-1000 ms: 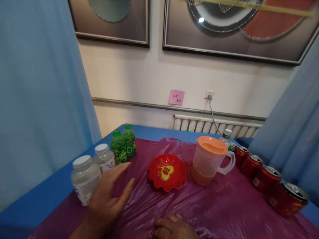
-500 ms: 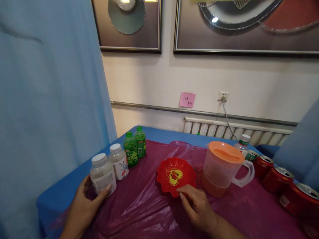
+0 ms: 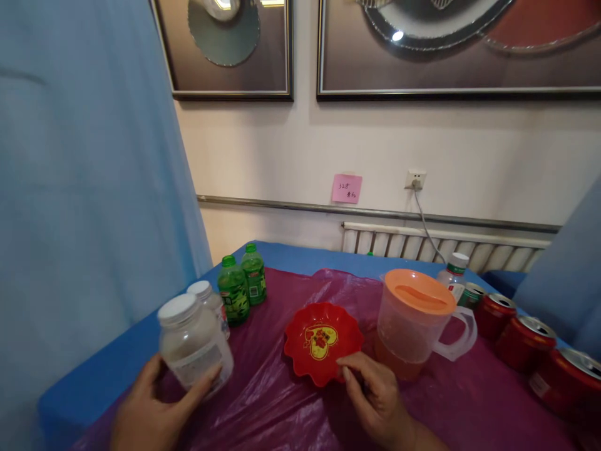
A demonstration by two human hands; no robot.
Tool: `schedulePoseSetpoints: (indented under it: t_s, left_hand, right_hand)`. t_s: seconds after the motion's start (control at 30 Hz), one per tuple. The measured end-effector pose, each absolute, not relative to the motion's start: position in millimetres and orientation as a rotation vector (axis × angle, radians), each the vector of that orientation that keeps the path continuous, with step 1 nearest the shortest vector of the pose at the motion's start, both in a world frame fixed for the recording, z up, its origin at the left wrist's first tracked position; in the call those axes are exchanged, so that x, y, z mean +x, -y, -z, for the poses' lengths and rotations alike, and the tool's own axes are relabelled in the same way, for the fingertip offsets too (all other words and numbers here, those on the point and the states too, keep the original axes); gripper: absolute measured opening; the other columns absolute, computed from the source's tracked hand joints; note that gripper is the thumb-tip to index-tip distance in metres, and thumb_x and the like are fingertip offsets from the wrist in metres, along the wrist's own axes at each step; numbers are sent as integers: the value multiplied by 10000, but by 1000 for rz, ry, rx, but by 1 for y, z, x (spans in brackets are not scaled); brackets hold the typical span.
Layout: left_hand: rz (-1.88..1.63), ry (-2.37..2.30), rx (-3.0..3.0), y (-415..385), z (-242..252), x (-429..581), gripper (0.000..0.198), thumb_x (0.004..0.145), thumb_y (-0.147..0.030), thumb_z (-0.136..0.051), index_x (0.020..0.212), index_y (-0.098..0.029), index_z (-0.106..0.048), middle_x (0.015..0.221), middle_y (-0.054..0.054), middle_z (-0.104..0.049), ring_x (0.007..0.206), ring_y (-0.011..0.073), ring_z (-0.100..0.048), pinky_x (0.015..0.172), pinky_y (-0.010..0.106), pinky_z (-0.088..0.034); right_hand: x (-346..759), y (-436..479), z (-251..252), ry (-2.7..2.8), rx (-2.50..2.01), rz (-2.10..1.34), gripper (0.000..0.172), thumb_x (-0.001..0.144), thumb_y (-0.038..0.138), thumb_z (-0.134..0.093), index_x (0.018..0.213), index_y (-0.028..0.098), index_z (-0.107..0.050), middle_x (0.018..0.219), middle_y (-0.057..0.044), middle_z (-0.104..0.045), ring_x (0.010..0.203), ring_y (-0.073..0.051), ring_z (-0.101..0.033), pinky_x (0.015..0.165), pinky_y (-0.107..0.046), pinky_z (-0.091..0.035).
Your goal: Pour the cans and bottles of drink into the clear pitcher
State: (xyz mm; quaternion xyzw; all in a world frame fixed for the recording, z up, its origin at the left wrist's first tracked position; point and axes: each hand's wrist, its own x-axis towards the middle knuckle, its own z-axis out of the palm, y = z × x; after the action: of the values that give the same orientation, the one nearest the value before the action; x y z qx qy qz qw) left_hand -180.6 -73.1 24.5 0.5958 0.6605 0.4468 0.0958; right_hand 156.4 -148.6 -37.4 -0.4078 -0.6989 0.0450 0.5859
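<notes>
The clear, round plastic jar with a white lid point(image 3: 190, 341) tilted slightly in the left hand point(image 3: 153, 407), fingers curled around it and thumb across its label; the right hand point(image 3: 375, 401) pinched the rim of a red, scalloped plastic dish point(image 3: 305, 363), beside a translucent, orange-lidded plastic pitcher point(image 3: 399, 335) on the purple-sheeted surface point(image 3: 263, 407)

The left grip point(image 3: 153, 407) holds a white-lidded jar point(image 3: 190, 344) — the right grip point(image 3: 375, 391) pinches the red dish point(image 3: 323, 368).
</notes>
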Motion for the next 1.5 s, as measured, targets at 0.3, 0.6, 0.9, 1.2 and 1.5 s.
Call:
schedulePoseSetpoints:
  t_s: [0.3,0.6,0.9,1.2,1.5]
  left_hand:
    - [-1305,-1025,2438,12,-50,-33,594,790,-425,-723,1323,-220,-562,1282,108,-703,1146,306,-677,1000,473,-529]
    - [-1408,-641,2916,-20,1,-21,583,849,-159,-577,1412,-273,-478,1353,117,-655,1294,299,-569,1149,542,-326]
    - [-1390,-511,2976,-20,-3,-22,551,901,-87,-501,1418,-276,-485,1330,108,-646,1300,283,-536,1142,540,-315]
    - [-1303,-454,2986,-22,-5,-23,601,847,-93,-499,1425,-257,-485,1351,105,-631,1286,288,-543,1125,516,-341]
    - [-1243,-476,3019,-32,0,-23,616,822,-180,-560,1428,-210,-451,1345,113,-635,1258,304,-567,1108,489,-366]
  right_hand:
    - [162,139,39,1412,-1006,19,286,956,134,-546,1186,263,-656,865,-32,-715,733,-164,-692,669,-255,-562]
    - [161,120,64,1124,-1074,-96,484,947,385,-642,1381,254,-472,1035,-93,-691,703,-181,-644,627,-299,-581]
    - [172,121,61,1098,-1144,-152,385,902,424,-710,1230,253,-605,882,-21,-673,687,-162,-618,621,-247,-530]
    - [173,123,42,1203,-1119,-152,231,924,341,-676,1139,280,-618,880,10,-616,715,-149,-571,634,-247,-465]
    - [173,125,34,1221,-1128,-140,183,924,328,-671,1090,268,-622,875,19,-602,708,-139,-544,624,-243,-429]
